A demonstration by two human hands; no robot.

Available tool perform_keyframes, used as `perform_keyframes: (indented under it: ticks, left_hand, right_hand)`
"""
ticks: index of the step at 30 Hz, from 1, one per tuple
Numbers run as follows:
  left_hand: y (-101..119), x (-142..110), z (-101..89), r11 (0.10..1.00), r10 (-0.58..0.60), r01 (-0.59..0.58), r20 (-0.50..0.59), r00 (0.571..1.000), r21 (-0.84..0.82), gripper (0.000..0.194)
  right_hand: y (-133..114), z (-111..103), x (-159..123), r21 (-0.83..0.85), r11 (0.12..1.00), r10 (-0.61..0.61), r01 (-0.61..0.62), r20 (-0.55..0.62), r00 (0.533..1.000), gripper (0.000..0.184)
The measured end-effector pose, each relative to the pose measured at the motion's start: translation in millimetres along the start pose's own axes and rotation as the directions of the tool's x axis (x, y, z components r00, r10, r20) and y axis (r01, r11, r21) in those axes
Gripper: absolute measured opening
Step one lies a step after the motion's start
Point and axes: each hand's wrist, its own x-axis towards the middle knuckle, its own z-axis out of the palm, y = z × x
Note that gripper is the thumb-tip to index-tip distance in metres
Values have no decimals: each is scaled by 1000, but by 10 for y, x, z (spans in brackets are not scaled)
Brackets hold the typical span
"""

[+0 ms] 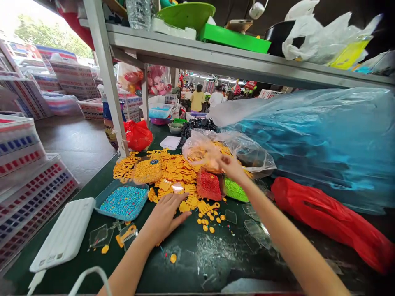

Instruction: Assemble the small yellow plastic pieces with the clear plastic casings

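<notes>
Open and spread, my left hand rests palm down against the heap of yellow plastic pieces, just beside a tray of blue beads; my right hand, blurred, reaches at a clear plastic bag of similar pieces, so I cannot tell its grip. Red beads and green beads sit just below it, a white power bank well off to the left

Bright orange-yellow plastic pieces spill across a dark green tabletop beside speckled blue beads, red beads and lime green beads. A glossy red plastic bag lies against teal-blue plastic sheeting; white crates show red-and-blue grid patterns.
</notes>
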Motion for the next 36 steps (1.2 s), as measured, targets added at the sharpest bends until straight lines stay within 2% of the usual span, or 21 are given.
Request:
perform_keyframes:
  ticks: [3, 6, 9, 12, 14, 16, 19, 22, 25, 30, 32, 36]
  left_hand:
    - [-7, -6, -25, 999, -13, 10, 88, 996, 33, 27]
    - [-12, -10, -49, 999, -4, -3, 159, 987, 43, 19]
    - [-7, -9, -41, 998, -6, -5, 167, 986, 62, 21]
    - [-6, -4, -14, 994, -29, 8, 192, 981, 112, 20]
    - [-20, -1, 12, 988, -62, 33, 186, 981, 154, 20]
    - [-52, -4, 51, 976, -109, 78, 145, 983, 205, 21]
    - [-114, -26, 131, 948, -180, 153, 73, 981, 280, 30]
    - [-160, -51, 187, 935, -191, 150, 99, 977, 322, 40]
    - [-186, -50, 159, 942, -150, 99, 140, 979, 322, 40]
    - [-182, -19, 38, 925, -141, 138, -19, 990, 355, 34]
    - [-130, -15, 40, 929, -122, 128, -40, 992, 347, 32]
    - [21, -11, 116, 967, -4, -18, 84, 996, 255, 28]
  right_hand:
    - [29, -163, 579, -169, 985, -4, -25, -169, 986, 33]
    - [53, -147, 753, -310, 951, -65, -8, -227, 972, 36]
    - [41, 43, 459, -407, 906, -209, 119, -184, 960, 38]
    - [19, 298, -99, -432, 843, -373, 322, -37, 927, 39]
    - [13, 436, -462, -405, 801, -451, 440, 73, 889, 36]
    - [22, 524, -737, -407, 724, -546, 557, 155, 823, 33]
    - [73, 578, -960, -412, 619, -625, 669, 258, 737, 28]
    - [128, 595, -1049, -397, 575, -616, 715, 365, 698, 21]
    - [139, 625, -1100, -403, 555, -568, 728, 457, 685, 18]
    - [106, 677, -1141, -427, 530, -478, 732, 562, 675, 19]
    - [103, 681, -1143, -435, 525, -458, 731, 580, 674, 20]
    - [110, 680, -1139, -448, 520, -450, 727, 579, 680, 22]
